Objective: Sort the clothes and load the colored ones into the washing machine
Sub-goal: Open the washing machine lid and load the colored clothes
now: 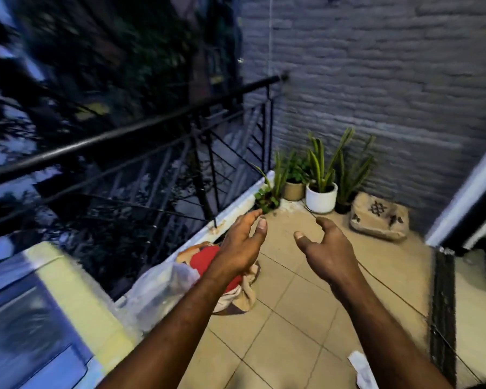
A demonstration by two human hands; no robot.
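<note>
While no writing is readable, both hands' fingers [260, 223] spread wide, empty, above clothes [208, 255].

Dim bluish dusk light; left side motion-blurred, edges warped

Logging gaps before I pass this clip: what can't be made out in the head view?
- Washing machine: motion-blurred and cut by the left and bottom edges; its lid state is unreadable.
- Red and beige clothes: partly covered by the left hand and a clear plastic bag.
- White item: cut by the bottom edge, unidentifiable.
- Right hand: open, empty.
</note>
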